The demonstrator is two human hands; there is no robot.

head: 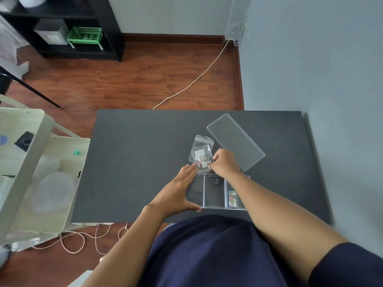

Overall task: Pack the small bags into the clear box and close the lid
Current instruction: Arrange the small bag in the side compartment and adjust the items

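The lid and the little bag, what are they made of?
The lid looks like hard clear plastic: flat, glossy, with the dark table showing through. The little bag looks like thin, soft clear plastic film, shiny and slightly crinkled.

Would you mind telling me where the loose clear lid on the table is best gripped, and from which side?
Grip the clear lid across its narrow width, by the long edges near the corner beside the right hand. It lies flat and tilted beyond the clear box, so come from above, probably with that hand.
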